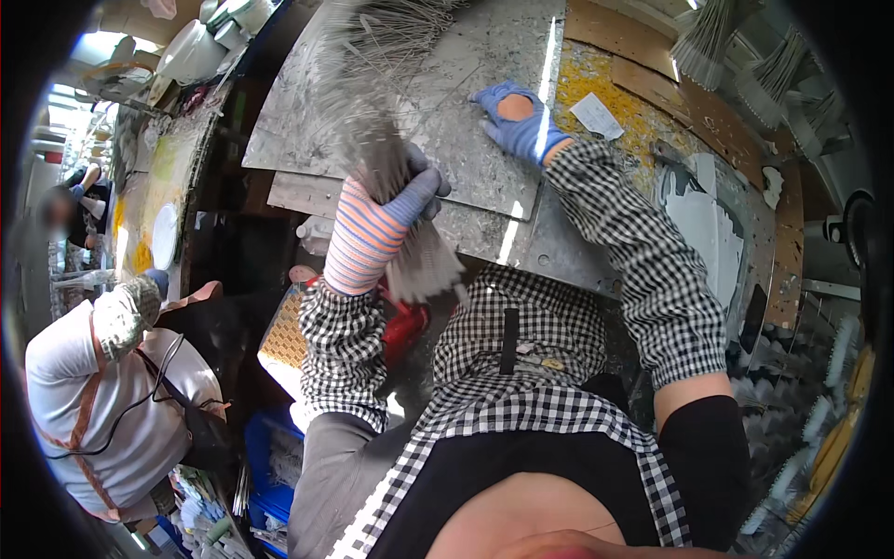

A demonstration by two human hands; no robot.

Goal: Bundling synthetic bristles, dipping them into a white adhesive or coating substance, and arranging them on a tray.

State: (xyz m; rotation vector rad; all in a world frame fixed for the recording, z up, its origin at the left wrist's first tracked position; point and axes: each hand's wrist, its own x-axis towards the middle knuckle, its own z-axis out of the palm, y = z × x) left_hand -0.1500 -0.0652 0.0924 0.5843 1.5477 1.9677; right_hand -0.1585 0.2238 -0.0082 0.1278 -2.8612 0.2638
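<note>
Head view: a bundle of thin grey rods (391, 168) gripped over a metal-topped desk (484, 112).
The left hand (396, 200) is closed around the bundle; the right hand (517, 116) is spread flat on the desk. The bundle is best kept tightly squeezed and its ends evened.

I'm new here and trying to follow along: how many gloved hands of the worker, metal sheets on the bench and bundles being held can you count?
Gloved hands: 2, the left hand and the right hand
Grey metal sheets stacked on the bench: at least 2
Bundle of thin grey rods held in the left hand: 1
Total: 5
</note>
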